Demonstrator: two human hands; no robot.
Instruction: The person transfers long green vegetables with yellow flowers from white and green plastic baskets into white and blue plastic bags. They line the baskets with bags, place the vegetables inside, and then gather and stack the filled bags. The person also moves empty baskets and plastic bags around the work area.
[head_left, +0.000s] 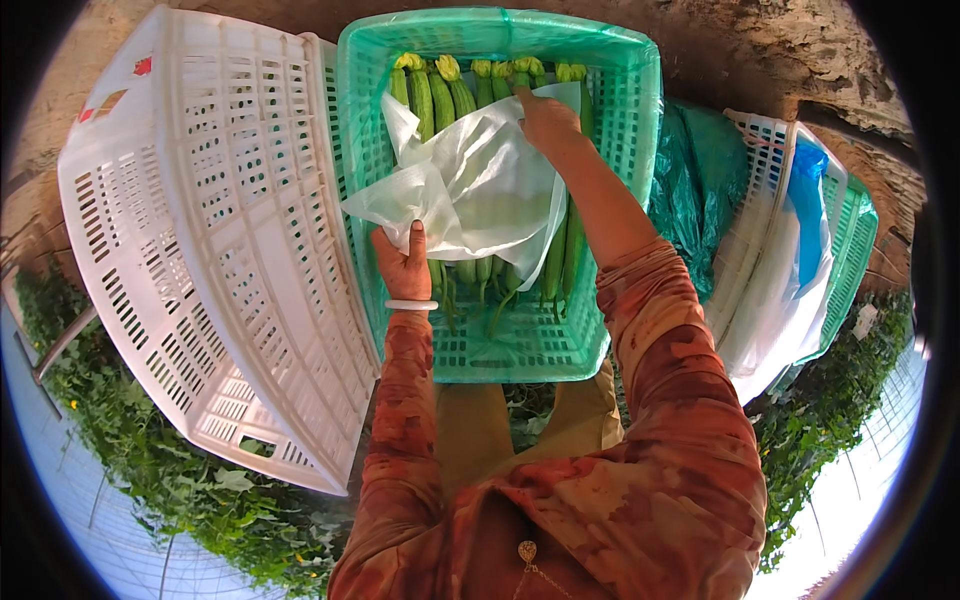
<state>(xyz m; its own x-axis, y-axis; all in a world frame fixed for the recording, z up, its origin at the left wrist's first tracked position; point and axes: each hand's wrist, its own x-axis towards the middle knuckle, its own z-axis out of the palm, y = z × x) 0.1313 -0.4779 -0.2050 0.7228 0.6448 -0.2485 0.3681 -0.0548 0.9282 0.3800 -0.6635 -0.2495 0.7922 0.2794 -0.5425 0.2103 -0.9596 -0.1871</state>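
Note:
A green plastic crate (630, 52) lined with thin clear film stands before me. In it lies a row of long green gourds (422, 105), most with yellow blossoms at the far end. A translucent white sheet (495, 180) lies crumpled over their middle. My left hand (405, 262) grips the sheet's near left corner, thumb on top, at the crate's left side; a white bangle (412, 305) circles that wrist. My right hand (547, 124) is at the sheet's far right edge, with a finger by the blossoms; whether it pinches anything is hidden.
Large white plastic crates (225, 225) stand tilted against the green crate's left side. To the right are green plastic film (697, 187), another white crate (761, 135) with white sheets and a blue bag (808, 202), and a further green crate (851, 247). Leafy plants (217, 502) grow behind me.

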